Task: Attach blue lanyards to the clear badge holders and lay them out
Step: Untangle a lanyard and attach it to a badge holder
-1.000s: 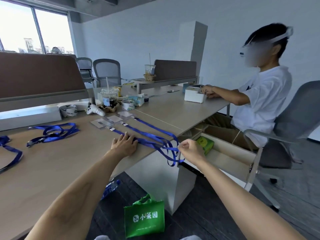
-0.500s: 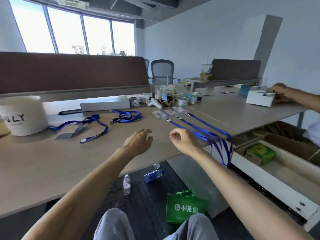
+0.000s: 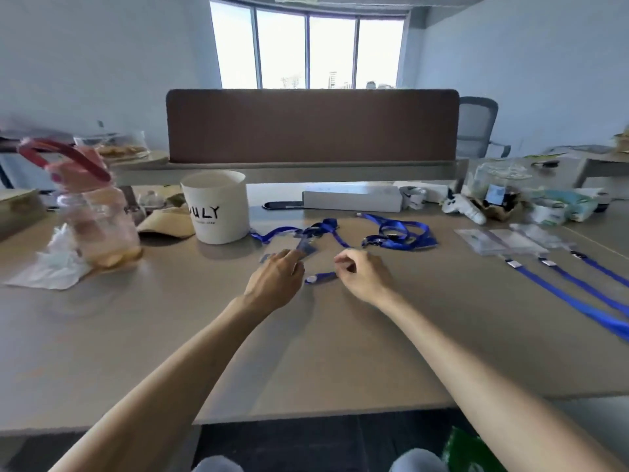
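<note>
At the left edge of the frame a pink water bottle [image 3: 92,212] stands on your desk [image 3: 170,335], blurred, with a crumpled tissue [image 3: 51,264] at its foot. Just right of it sits a white tub [image 3: 218,206] with dark lettering. Right of the tub, in the middle of the frame, a loose blue lanyard [image 3: 282,230] trails across the desk to a clear badge holder [image 3: 306,247] lying flat. Your left hand [image 3: 275,281] reaches forward so that its fingertips meet the near edge of that holder; the blur hides whether they pinch it. The lanyard's clip end [image 3: 320,277] lies on the desk between your two hands, which are near each other but not touching. Your right hand [image 3: 364,274] hovers just right of that end with its fingers curled, and you cannot tell whether they hold the strap. Behind it, a second lanyard [image 3: 398,233] lies coiled. Further right, three finished badge holders [image 3: 480,238] lie side by side, and their blue straps [image 3: 561,291] run in parallel toward the lower right edge of the frame.
</note>
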{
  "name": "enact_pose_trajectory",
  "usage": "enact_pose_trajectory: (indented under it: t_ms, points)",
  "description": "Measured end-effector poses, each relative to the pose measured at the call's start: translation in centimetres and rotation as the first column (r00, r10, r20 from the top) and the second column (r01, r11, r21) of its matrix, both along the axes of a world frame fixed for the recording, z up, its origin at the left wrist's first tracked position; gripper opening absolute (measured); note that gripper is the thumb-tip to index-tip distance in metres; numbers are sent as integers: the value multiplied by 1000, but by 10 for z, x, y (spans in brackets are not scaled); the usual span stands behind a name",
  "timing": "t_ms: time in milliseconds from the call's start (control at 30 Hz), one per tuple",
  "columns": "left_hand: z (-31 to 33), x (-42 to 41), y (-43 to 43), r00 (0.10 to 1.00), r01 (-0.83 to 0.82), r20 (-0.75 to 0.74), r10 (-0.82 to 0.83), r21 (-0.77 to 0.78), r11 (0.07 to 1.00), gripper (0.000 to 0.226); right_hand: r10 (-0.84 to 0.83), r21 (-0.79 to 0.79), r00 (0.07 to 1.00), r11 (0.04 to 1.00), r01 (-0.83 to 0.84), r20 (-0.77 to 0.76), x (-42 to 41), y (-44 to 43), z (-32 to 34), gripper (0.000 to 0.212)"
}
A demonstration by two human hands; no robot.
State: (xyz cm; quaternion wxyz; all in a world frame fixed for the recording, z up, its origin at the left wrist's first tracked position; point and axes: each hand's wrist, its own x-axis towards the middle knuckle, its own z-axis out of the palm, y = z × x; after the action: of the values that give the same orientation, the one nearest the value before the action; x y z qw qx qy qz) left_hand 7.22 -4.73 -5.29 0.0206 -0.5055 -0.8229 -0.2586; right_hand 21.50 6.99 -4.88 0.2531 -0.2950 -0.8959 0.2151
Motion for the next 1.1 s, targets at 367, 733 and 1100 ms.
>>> enact_pose_trajectory:
  t_ms: [367, 733, 1100]
  points:
    - [-18, -61, -1, 997, -62, -45, 61, -11, 998, 60, 103, 7, 994, 995, -104, 22, -40, 43, -23, 8]
    - [-10, -84, -15, 993, -8, 118, 9, -11, 1000, 56, 96, 80, 994, 992, -100, 56, -41, 38, -27, 45]
    - [9, -76, -21, 692, -31, 626, -360, 524, 851, 15, 115, 48, 973, 993, -108, -198, -53, 27, -21, 61]
